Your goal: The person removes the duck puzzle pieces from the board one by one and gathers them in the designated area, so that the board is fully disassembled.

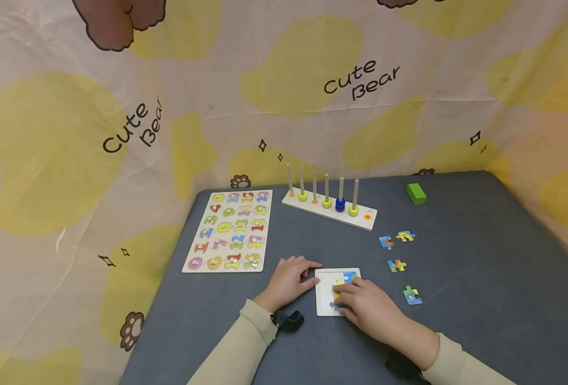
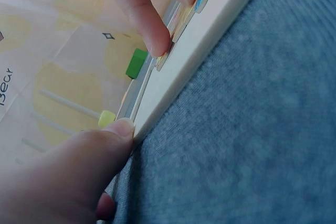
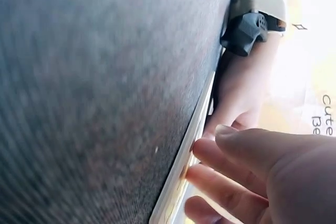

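A small white puzzle tray [image 1: 326,310] lies on the table in front of me, partly filled with coloured jigsaw pieces [image 1: 349,276]. My left hand [image 1: 288,280] is at its left side, the thumb [image 2: 119,128] touching the edge and the index finger stretched toward the upper left corner. From the right, my right hand [image 1: 377,310] reaches over the tray. Its fingertips press on the pieces inside, and the thumb [image 3: 236,136] stands apart from the fingers. The right hand covers part of the pieces in the head view.
Several loose jigsaw pieces [image 1: 412,295] lie right of the tray. A number puzzle board [image 1: 228,227] is at the left. Behind stand a peg rack [image 1: 327,209] with coloured rings and a green block [image 1: 416,193]. A printed cloth backdrop [image 1: 284,107] surrounds the table.
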Motion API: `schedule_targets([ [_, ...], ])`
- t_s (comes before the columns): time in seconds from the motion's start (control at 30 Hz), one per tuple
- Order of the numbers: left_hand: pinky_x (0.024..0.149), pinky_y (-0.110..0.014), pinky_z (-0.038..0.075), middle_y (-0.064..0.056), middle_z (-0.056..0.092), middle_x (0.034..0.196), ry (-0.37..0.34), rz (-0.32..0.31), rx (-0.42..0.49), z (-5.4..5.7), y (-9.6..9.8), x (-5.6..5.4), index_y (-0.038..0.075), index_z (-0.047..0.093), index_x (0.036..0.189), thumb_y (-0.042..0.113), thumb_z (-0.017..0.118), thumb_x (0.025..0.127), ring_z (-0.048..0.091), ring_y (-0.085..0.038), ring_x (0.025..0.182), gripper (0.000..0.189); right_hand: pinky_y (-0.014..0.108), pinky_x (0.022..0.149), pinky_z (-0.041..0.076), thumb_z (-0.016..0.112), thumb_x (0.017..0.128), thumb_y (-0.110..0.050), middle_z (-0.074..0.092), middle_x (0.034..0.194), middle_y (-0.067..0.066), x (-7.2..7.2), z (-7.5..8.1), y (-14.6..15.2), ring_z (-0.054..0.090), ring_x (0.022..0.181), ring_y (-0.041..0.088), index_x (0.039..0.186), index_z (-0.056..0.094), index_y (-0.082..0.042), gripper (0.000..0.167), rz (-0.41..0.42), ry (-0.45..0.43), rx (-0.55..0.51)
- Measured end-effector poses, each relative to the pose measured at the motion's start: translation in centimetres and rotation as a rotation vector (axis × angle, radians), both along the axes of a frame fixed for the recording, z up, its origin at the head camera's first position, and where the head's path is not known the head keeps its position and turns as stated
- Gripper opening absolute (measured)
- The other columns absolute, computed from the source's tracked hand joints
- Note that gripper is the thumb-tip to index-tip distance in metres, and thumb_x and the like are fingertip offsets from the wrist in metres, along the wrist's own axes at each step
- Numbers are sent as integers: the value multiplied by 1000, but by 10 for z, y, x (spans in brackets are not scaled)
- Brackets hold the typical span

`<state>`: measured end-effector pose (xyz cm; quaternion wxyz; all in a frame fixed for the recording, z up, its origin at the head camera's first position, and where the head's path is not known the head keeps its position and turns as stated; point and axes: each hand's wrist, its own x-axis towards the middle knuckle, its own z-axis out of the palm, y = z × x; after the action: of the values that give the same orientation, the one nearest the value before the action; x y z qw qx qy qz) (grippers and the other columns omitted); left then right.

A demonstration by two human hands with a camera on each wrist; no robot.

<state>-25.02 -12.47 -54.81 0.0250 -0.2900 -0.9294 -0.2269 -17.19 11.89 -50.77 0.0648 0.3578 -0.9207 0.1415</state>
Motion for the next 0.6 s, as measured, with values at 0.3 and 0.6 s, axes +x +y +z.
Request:
schedule_targets([
  [0.3,78,-34,29,12,46,82,6,-10,3,0,-1,-1,26,72,133,39,71,101,40,-7,74,35,43,88,54,87,87,-12,68,109,-1,-15,-2,0,65,100,20,108,80,-11,23,73,-4,-45],
  [0.6,78,-34,29,12,45,82,-5,-5,4,-1,-1,-1,26,72,134,39,71,101,41,-7,74,35,49,98,52,85,90,-15,70,124,6,-24,-2,-1,64,111,28,110,82,-12,21,96,-34,-16],
])
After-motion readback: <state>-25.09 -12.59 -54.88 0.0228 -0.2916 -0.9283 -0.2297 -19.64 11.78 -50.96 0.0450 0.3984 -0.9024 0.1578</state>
